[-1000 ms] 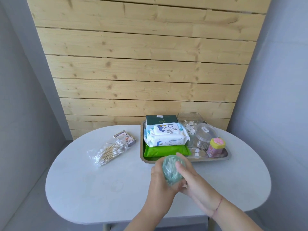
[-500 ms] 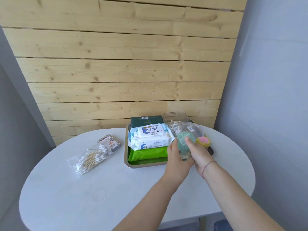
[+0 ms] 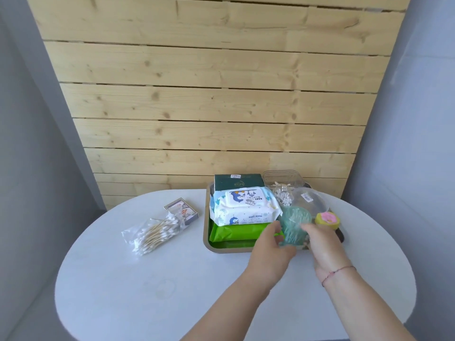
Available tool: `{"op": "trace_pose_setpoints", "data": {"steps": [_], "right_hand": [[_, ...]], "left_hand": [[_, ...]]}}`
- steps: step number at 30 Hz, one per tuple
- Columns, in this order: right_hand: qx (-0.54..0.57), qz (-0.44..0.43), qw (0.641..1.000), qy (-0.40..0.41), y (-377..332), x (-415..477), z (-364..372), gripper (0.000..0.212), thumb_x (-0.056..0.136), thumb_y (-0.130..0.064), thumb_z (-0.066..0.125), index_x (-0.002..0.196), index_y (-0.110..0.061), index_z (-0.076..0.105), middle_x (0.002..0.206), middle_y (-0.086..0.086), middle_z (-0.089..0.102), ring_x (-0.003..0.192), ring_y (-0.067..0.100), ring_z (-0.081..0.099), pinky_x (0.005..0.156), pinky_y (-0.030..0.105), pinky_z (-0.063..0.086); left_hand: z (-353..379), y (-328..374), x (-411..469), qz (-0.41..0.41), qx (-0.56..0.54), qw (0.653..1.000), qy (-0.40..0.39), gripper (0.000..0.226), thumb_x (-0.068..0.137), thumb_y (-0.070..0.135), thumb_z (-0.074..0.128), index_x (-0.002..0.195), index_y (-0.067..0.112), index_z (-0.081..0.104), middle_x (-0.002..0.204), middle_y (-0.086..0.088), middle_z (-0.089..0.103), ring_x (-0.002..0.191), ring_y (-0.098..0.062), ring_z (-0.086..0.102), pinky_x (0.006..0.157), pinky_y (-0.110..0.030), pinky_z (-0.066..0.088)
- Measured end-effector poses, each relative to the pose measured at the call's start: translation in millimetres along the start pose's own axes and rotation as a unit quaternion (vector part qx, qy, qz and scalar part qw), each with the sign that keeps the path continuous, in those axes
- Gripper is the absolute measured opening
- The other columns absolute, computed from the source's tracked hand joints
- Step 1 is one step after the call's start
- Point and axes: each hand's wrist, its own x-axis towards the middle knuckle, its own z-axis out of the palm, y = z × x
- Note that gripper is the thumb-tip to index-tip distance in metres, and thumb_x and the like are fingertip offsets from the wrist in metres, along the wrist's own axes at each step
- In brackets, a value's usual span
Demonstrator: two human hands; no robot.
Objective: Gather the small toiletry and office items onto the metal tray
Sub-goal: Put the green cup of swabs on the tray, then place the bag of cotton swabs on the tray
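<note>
A metal tray [image 3: 205,242] stands at the back right of the white table. On it lie a baby wipes pack [image 3: 243,205], a green packet [image 3: 234,233], a dark green box [image 3: 237,181], a clear box of swabs [image 3: 282,179], a clear round tub [image 3: 310,200] and a small pink-and-yellow jar [image 3: 327,219]. A translucent green round container [image 3: 294,225] stands upright at the tray's front. My left hand [image 3: 269,247] and my right hand [image 3: 323,244] cup it from either side.
A plastic bag of cotton swabs [image 3: 154,235] and a small printed card box [image 3: 182,210] lie on the white table [image 3: 147,291] left of the tray. A wooden plank wall rises right behind the table, with grey walls on both sides.
Both hands carried the green container from above the table's front edge forward onto the tray, where it stands between the green packet and the pink jar.
</note>
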Motion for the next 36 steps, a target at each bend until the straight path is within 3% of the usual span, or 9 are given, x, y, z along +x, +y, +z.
{"op": "trace_pose_setpoints", "data": {"steps": [2, 4, 7, 12, 16, 22, 25, 31, 36], "right_hand": [[-0.020, -0.112, 0.993, -0.008, -6, -31, 17, 0.007, 0.069, -0.013, 0.057, 0.074, -0.015, 0.053, 0.077, 0.007, 0.048, 0.073, 0.022, 0.045, 0.067, 0.033, 0.034], [-0.066, -0.215, 0.973, -0.052, -11, -55, 35, 0.026, 0.082, 0.001, 0.055, 0.101, -0.017, 0.055, 0.102, 0.001, 0.050, 0.093, 0.014, 0.050, 0.085, 0.026, 0.040], [-0.211, -0.353, 0.893, -0.184, -16, -68, 86, 0.036, 0.085, -0.002, 0.054, 0.117, -0.019, 0.050, 0.119, -0.003, 0.045, 0.113, 0.009, 0.046, 0.095, 0.013, 0.031], [-0.376, -0.349, 0.788, -0.340, -11, -52, 196, 0.042, 0.093, -0.012, 0.042, 0.135, -0.014, 0.041, 0.144, 0.002, 0.034, 0.136, 0.019, 0.030, 0.110, 0.024, 0.024], [-0.428, -0.273, 0.812, -0.288, -6, -36, 256, 0.036, 0.096, -0.013, 0.033, 0.129, -0.007, 0.043, 0.138, 0.012, 0.039, 0.128, 0.031, 0.037, 0.104, 0.035, 0.034], [-0.331, -0.098, 0.915, -0.208, 1, -28, 278, 0.041, 0.094, -0.024, 0.040, 0.133, -0.010, 0.040, 0.131, 0.015, 0.048, 0.115, 0.033, 0.052, 0.094, 0.035, 0.043], [-0.193, -0.051, 0.948, -0.248, 3, -33, 266, 0.037, 0.082, -0.020, 0.059, 0.118, -0.014, 0.049, 0.104, 0.007, 0.060, 0.078, 0.020, 0.056, 0.071, 0.030, 0.050], [-0.122, -0.113, 0.919, -0.357, -12, -54, 208, 0.016, 0.080, -0.010, 0.070, 0.094, -0.017, 0.067, 0.083, -0.013, 0.066, 0.073, -0.002, 0.060, 0.072, 0.012, 0.044], [-0.065, -0.118, 0.917, -0.377, -11, -66, 162, 0.008, 0.085, -0.015, 0.066, 0.093, -0.013, 0.064, 0.094, 0.001, 0.070, 0.084, 0.015, 0.057, 0.077, 0.028, 0.043]], "left_hand": [[-33, -5, -14, 0.050, -0.008, 0.995, 0.084, 0.044, 0.084, -0.006, 0.048, 0.114, 0.024, 0.058, 0.106, 0.011, 0.061, 0.091, 0.009, 0.057, 0.069, -0.002, 0.044], [-65, -9, -22, 0.090, -0.002, 0.979, 0.181, 0.044, 0.081, -0.011, 0.047, 0.098, 0.024, 0.066, 0.096, 0.011, 0.067, 0.084, 0.009, 0.060, 0.068, -0.001, 0.044], [-129, -18, -22, 0.105, 0.051, 0.933, 0.340, 0.039, 0.079, -0.008, 0.051, 0.098, 0.023, 0.066, 0.099, 0.007, 0.063, 0.095, -0.007, 0.059, 0.077, -0.014, 0.046], [-233, -54, -7, -0.083, 0.069, 0.856, 0.506, 0.062, 0.086, 0.027, 0.064, 0.140, 0.010, 0.038, 0.145, -0.013, 0.035, 0.134, -0.033, 0.028, 0.105, -0.053, 0.036], [-267, -69, 0, -0.161, 0.005, 0.885, 0.436, 0.079, 0.090, 0.052, 0.051, 0.147, 0.003, 0.027, 0.148, -0.013, 0.041, 0.138, -0.034, 0.032, 0.108, -0.047, 0.035], [-270, -69, 2, -0.108, -0.085, 0.903, 0.406, 0.044, 0.091, 0.025, 0.058, 0.131, 0.008, 0.052, 0.097, -0.005, 0.070, 0.090, -0.023, 0.063, 0.074, -0.032, 0.046], [-274, -59, -13, -0.024, -0.158, 0.901, 0.404, 0.032, 0.088, 0.013, 0.061, 0.121, 0.016, 0.058, 0.089, -0.001, 0.072, 0.082, -0.010, 0.063, 0.069, -0.022, 0.044], [-276, -39, -48, 0.094, -0.171, 0.942, 0.272, 0.042, 0.079, 0.023, 0.073, 0.120, 0.026, 0.061, 0.099, 0.000, 0.077, 0.096, -0.006, 0.068, 0.091, -0.025, 0.039], [-248, -41, -60, 0.021, -0.080, 0.986, 0.142, 0.061, 0.060, 0.040, 0.080, 0.117, 0.027, 0.063, 0.110, 0.006, 0.074, 0.103, -0.010, 0.068, 0.092, -0.026, 0.045]]}}
